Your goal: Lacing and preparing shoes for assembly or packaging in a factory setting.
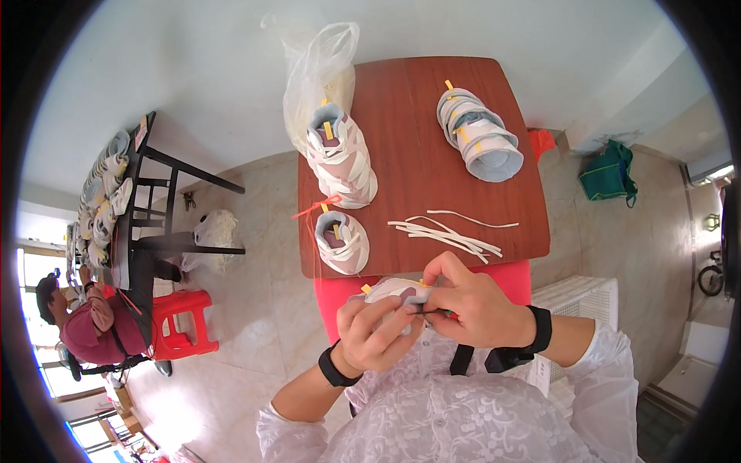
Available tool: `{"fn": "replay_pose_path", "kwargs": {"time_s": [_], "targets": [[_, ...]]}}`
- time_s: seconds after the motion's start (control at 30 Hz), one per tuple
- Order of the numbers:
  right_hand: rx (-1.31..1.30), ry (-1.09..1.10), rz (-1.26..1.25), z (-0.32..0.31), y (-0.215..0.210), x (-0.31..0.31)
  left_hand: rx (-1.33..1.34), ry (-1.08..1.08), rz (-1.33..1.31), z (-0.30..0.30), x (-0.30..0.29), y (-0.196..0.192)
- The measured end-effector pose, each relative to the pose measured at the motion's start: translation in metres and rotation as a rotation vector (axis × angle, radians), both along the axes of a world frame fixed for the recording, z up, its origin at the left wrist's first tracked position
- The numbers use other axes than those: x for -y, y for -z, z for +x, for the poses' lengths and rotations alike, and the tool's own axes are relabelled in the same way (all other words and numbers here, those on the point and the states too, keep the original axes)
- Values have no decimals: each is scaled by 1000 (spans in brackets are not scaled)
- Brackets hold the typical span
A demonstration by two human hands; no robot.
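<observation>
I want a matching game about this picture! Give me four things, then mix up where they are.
Things:
1. White laces
2. Green bag
3. Red stool
4. Shoe piece with yellow tabs, at the near edge

Places:
A. Off to the right of the table
B. In the person's hands
C. Lying on the brown table
D. On the floor at the left

Right pairs: 1-C, 2-A, 3-D, 4-B

Brown table (pixel 413 147) in play | nested shoe uppers (pixel 494 139), two o'clock | laced uppers (pixel 345 166), nine and half-seven | red cord (pixel 312 209), eight | white laces (pixel 451 238), five!
</observation>
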State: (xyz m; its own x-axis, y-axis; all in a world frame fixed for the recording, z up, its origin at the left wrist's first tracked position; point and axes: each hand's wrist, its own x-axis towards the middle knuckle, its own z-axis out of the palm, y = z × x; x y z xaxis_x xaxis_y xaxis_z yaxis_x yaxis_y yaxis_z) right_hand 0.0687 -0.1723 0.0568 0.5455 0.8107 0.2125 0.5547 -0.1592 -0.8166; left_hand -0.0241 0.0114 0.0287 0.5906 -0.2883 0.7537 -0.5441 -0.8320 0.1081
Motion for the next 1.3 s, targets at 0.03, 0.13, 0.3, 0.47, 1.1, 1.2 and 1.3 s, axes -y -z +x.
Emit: {"fn": "replay_pose_path", "kwargs": {"time_s": [0.03,0.13,0.3,0.47,1.1,1.2,1.3], "targets": [[-3,7,-2,-2,2,0,1,1,0,0,1,1],[1,68,2,-13,13,-2,-5,3,-12,-1,3,5],[63,134,-8,-19,17,-2,2,4,36,2,3,7],[80,149,16,-18,20,-1,21,-24,36,3,3,13],[-125,220,107,-9,26,7,-660,-170,-621,-1,20,-2],[-240,266,88,-5,29,3,-817,-135,-845,1,16,7],[-288,281,75,-4,29,1,-878,-130,-932,0,16,11]]}}
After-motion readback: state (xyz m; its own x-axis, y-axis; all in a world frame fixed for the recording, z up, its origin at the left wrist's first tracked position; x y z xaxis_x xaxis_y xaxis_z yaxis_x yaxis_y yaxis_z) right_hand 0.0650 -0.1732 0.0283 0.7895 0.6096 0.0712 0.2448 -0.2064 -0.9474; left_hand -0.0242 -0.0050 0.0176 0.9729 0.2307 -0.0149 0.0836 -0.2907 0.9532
